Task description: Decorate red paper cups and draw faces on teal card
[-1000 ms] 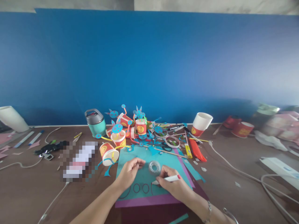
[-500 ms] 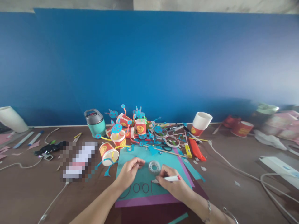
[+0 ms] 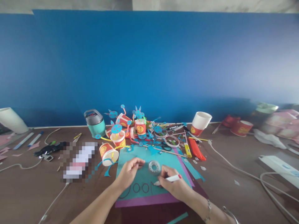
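Note:
My right hand (image 3: 171, 182) is closed around a white marker (image 3: 173, 178) with a red end, its tip low over a teal sheet of paper (image 3: 140, 152). Dark red rounded letters (image 3: 140, 187) run along the lower part of this sheet, the last stroke beside the marker tip. On the sheet's left half rests my left hand (image 3: 133, 169), fingers stretched out and holding nothing. Between both hands lies a roll of clear tape (image 3: 154, 167), close to the right knuckles. A purple sheet (image 3: 149, 200) shows under the teal one.
Behind the paper stand and lie several decorated paper cups (image 3: 118, 139), with scissors (image 3: 167, 147), tape rolls and scraps. A yellow cutter (image 3: 187, 150) and a red object (image 3: 196, 150) lie right. Left are a teal flask (image 3: 96, 124) and a pixelated patch; a white cable (image 3: 233, 165) crosses the right side.
The marker tip has moved slightly right from the upright stroke, and a short slanting line now joins that stroke's top. My left hand has stayed in place.

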Action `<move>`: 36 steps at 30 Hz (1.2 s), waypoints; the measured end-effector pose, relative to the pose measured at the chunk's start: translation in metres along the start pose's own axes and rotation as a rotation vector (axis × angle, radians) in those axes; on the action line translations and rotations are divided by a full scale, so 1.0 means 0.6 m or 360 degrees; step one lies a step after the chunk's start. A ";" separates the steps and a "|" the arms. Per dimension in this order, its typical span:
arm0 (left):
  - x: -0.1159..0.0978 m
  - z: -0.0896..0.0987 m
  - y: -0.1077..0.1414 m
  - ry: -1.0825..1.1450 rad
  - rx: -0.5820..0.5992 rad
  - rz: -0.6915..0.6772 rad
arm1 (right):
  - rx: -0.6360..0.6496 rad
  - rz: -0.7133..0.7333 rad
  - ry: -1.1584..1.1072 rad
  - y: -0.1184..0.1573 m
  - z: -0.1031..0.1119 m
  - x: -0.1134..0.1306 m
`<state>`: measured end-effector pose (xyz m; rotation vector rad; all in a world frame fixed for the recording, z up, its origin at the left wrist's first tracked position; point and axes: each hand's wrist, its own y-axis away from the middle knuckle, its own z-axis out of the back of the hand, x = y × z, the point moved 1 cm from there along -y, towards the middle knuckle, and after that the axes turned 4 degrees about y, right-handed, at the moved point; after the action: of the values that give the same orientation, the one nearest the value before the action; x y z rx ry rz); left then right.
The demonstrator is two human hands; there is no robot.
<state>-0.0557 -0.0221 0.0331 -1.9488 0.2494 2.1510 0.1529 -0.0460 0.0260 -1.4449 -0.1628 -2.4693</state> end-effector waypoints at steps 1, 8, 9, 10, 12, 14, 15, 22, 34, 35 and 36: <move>0.000 0.000 0.000 -0.0007 0.0000 -0.0003 | 0.0000 0.0002 0.0005 0.000 0.000 -0.001; 0.001 0.001 0.000 0.0007 0.0011 -0.0001 | 0.0023 -0.0068 0.0065 0.001 -0.001 -0.003; 0.001 0.000 0.000 0.0006 0.0010 -0.0001 | 0.0026 -0.0077 0.0072 0.001 -0.001 -0.003; 0.001 0.000 0.000 0.0002 0.0008 -0.0002 | 0.0032 -0.0085 0.0077 0.001 -0.001 -0.003; 0.001 0.000 -0.001 0.0000 -0.0001 -0.0004 | 0.0059 -0.0108 0.0074 0.002 -0.001 -0.003; 0.001 -0.001 -0.001 0.0000 -0.0005 -0.0003 | 0.0091 -0.0131 0.0072 0.002 -0.001 -0.003; 0.000 -0.001 0.000 -0.0002 -0.0003 -0.0002 | 0.0097 -0.0133 0.0081 0.002 -0.001 -0.003; -0.003 -0.001 0.000 -0.0052 0.0009 -0.0009 | 0.0115 -0.0136 0.0159 0.003 0.000 0.006; 0.003 0.001 -0.002 -0.0058 0.0017 -0.0005 | 0.0130 -0.0187 -0.0056 0.002 0.017 0.001; 0.003 0.000 -0.001 -0.0059 0.0018 -0.0005 | 0.0139 -0.0193 -0.0019 0.002 0.016 0.000; 0.003 0.000 -0.001 -0.0060 0.0018 -0.0005 | 0.0142 -0.0204 0.0008 0.002 0.016 -0.001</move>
<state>-0.0559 -0.0214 0.0315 -1.8995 0.2513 2.1770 0.1614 -0.0449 0.0303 -1.4325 -0.3706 -2.5308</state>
